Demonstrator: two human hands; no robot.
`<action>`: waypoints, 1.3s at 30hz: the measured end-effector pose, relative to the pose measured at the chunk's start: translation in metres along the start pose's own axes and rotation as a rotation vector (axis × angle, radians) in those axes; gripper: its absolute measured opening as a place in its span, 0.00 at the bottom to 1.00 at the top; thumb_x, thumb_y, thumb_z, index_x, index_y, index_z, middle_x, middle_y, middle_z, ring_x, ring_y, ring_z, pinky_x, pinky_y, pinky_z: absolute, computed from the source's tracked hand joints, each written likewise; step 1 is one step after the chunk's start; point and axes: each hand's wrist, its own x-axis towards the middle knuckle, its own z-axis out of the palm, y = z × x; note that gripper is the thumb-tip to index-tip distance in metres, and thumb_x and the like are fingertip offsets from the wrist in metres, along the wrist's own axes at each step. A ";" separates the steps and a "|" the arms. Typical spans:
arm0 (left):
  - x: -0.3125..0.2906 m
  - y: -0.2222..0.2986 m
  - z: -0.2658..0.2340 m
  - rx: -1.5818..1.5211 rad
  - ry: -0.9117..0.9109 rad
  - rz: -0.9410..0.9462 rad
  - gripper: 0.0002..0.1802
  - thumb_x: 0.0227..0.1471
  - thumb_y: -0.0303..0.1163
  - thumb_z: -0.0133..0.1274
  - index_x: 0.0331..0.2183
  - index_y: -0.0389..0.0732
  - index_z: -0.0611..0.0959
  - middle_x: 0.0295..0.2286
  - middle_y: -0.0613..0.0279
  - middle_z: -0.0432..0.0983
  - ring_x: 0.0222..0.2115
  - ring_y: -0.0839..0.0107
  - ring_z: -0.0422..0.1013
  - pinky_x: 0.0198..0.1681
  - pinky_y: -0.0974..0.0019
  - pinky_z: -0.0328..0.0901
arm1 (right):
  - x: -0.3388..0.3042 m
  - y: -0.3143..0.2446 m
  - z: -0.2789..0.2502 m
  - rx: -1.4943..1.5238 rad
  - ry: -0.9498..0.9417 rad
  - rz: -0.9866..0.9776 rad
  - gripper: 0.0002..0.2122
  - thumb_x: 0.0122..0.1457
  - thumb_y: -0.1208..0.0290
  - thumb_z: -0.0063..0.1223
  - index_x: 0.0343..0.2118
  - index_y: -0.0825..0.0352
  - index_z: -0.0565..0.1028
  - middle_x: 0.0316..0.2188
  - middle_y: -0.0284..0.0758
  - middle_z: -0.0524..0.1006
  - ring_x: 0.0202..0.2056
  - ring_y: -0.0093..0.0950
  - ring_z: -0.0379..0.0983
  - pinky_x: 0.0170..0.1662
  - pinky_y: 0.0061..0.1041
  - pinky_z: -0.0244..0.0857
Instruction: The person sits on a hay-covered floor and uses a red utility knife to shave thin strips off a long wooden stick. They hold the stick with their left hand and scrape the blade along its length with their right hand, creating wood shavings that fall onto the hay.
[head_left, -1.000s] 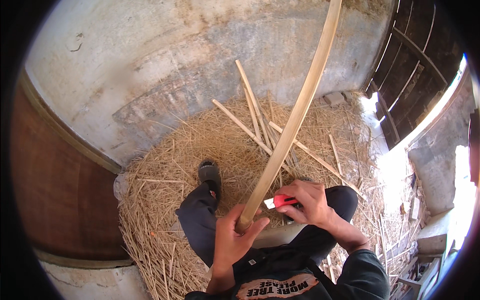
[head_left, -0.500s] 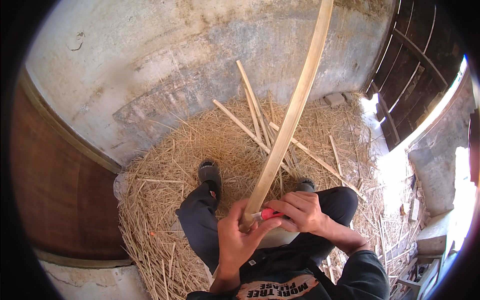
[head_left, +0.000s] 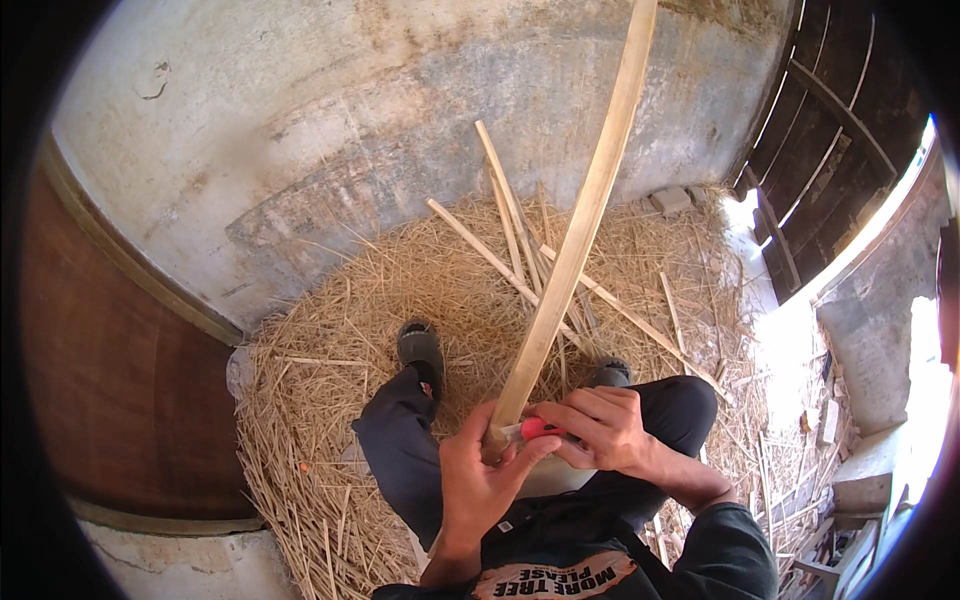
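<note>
A long pale strip, apparently split bamboo (head_left: 570, 260), rises from my lap past the top of the view. Its near end is gripped by my left hand (head_left: 480, 470), fingers behind and thumb stretched toward the right. My right hand (head_left: 600, 425) is closed around a red-handled utility knife (head_left: 541, 428). The knife's metal front end meets the right edge of the strip, just above my left thumb. How far the blade sits in the strip cannot be made out. My left thumb tip lies at the knife's handle.
Straw and shavings (head_left: 330, 400) cover the floor around my boots (head_left: 419, 345). Several loose strips (head_left: 490, 255) lie crossed ahead, toward the stained wall (head_left: 350, 130). A brown door panel (head_left: 130, 370) is at left; dark planks (head_left: 830, 130) and bricks (head_left: 670, 199) are at right.
The strip's far end has swung slightly left. Both hands keep their hold and have shifted only a little.
</note>
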 end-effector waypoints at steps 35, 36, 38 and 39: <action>-0.009 -0.013 0.000 -0.047 -0.013 -0.116 0.16 0.63 0.34 0.67 0.48 0.34 0.86 0.24 0.70 0.80 0.23 0.88 0.64 0.24 0.74 0.60 | 0.012 0.011 -0.010 -0.145 0.176 0.103 0.15 0.55 0.61 0.75 0.42 0.63 0.87 0.21 0.29 0.76 0.18 0.27 0.73 0.22 0.27 0.66; -0.016 -0.017 0.000 -0.040 -0.036 -0.146 0.15 0.63 0.33 0.66 0.48 0.35 0.87 0.25 0.71 0.80 0.24 0.89 0.64 0.25 0.76 0.59 | 0.015 0.022 -0.016 -0.180 0.242 0.169 0.14 0.56 0.64 0.75 0.42 0.65 0.87 0.22 0.32 0.78 0.19 0.28 0.73 0.22 0.28 0.66; -0.030 -0.024 0.001 -0.049 -0.106 -0.210 0.13 0.64 0.31 0.65 0.48 0.35 0.88 0.27 0.75 0.79 0.25 0.91 0.65 0.26 0.79 0.57 | 0.033 0.047 -0.041 -0.135 0.508 0.504 0.10 0.61 0.74 0.69 0.44 0.70 0.86 0.29 0.41 0.84 0.24 0.25 0.79 0.25 0.27 0.68; -0.034 -0.025 -0.001 -0.034 -0.127 -0.229 0.14 0.64 0.32 0.65 0.48 0.35 0.87 0.27 0.74 0.79 0.25 0.91 0.65 0.26 0.79 0.57 | 0.031 0.055 -0.050 -0.176 0.496 0.509 0.10 0.61 0.74 0.69 0.44 0.70 0.86 0.29 0.41 0.84 0.25 0.25 0.79 0.25 0.27 0.69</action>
